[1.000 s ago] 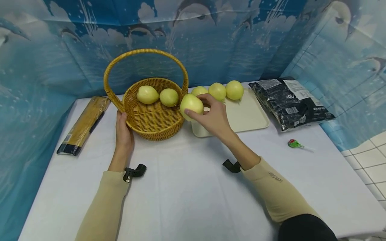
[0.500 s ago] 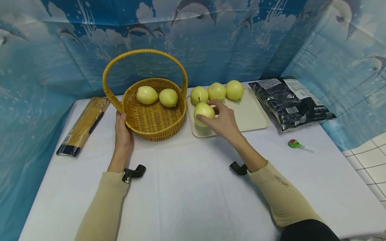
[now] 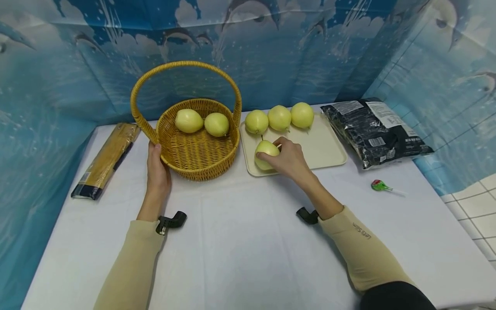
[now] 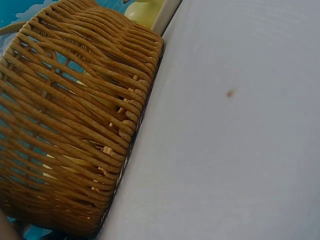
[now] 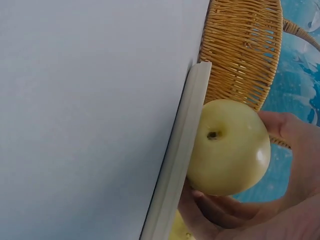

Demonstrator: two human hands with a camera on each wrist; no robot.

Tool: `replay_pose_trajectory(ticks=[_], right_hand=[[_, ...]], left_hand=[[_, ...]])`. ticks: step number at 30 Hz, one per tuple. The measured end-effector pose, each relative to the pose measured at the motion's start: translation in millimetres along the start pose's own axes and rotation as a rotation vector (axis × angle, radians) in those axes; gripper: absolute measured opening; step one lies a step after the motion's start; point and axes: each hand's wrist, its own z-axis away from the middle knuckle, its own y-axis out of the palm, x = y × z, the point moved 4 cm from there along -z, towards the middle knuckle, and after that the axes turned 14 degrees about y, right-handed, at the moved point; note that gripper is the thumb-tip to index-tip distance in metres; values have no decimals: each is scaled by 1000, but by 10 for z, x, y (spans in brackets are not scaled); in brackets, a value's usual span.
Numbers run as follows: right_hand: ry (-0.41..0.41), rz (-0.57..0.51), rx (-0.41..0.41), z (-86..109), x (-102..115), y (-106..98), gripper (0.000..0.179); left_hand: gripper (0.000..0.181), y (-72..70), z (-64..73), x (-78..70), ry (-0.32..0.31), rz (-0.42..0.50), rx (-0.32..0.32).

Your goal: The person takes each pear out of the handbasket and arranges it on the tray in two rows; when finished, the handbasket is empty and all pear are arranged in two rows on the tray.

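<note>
In the head view my right hand (image 3: 291, 159) pinches a yellow-green pear (image 3: 266, 154), stem up, at the near left corner of the cream tray (image 3: 325, 156). The right wrist view shows the pear's underside (image 5: 230, 150) beside the tray's edge; whether it touches the tray is unclear. My left hand (image 3: 158, 176) lies against the left side of the wicker basket (image 3: 203, 173), its thumb near the handle's base and its other fingers mostly hidden. Two pears (image 3: 188, 121) lie in the back of the basket. Along the tray's far side three more pears (image 3: 279, 118) form a row.
A long yellow packet with dark ends (image 3: 106, 159) lies left of the basket. Right of the tray is a black plastic package (image 3: 373, 131), with a lollipop (image 3: 381, 185) nearer the front. A dolphin-print curtain (image 3: 279, 73) hangs behind the white-covered table (image 3: 240, 241).
My right hand has carried the pear from beside the basket's right rim rightward, then down and nearer to the tray's near left corner. The left hand and basket have barely moved.
</note>
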Motion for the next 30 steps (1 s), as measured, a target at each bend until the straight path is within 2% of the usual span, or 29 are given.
replay_pose_trajectory(ticks=[8, 17, 27, 30], right_hand=[[-36, -1, -3, -43, 6, 21, 63], [-25, 19, -9, -60, -3, -8, 68], [-70, 35, 59, -41, 47, 52, 66], [-70, 46, 56, -37, 48, 64, 66]], left_hand=[[53, 16, -21, -22, 4, 22, 3], [53, 42, -57, -3, 6, 26, 12], [53, 10, -34, -8, 8, 25, 2], [52, 6, -20, -1, 10, 28, -5]])
